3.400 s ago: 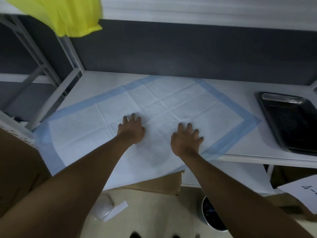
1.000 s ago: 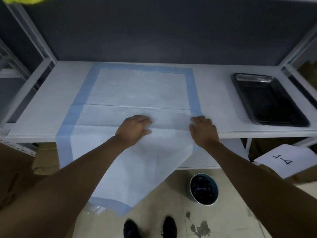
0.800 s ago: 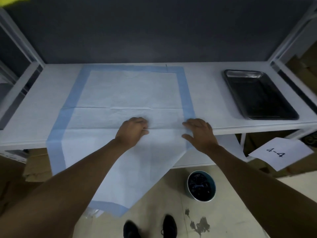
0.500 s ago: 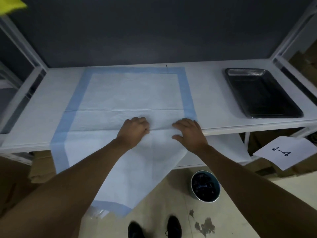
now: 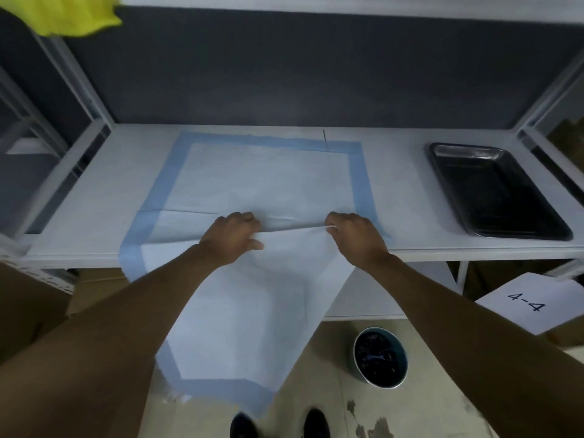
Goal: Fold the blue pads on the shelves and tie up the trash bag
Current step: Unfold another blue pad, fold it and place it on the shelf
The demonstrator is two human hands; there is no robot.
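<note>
Fingers of both hands curl into the white centre of a blue-bordered absorbent pad [image 5: 265, 181], pinching up a raised ridge of the sheet near the front edge of a white metal shelf [image 5: 94, 184]. The left hand [image 5: 232, 237] grips the ridge toward the pad's middle, thumb pointing right; the right hand [image 5: 355, 237] holds it close to the pad's right border, a thin lifted edge of material showing at its fingertips. The pad's far half lies flat on the shelf, its blue border running just short of the dark grey back panel [image 5: 316, 67]. The near half spills over the shelf's front edge and hangs down to a corner above the floor, beside the person's black shoes [image 5: 311, 423]. On the shelf to the right of the pad, well apart from it, sits a black rectangular tray [image 5: 493, 191]. Below the shelf, right of the hanging pad, a round bin with a dark liner [image 5: 380, 357] stands on the floor, and a white sheet marked "4-4" [image 5: 526, 301] lies farther right. A yellow cloth [image 5: 60, 12] hangs above the shelf's left end.
</note>
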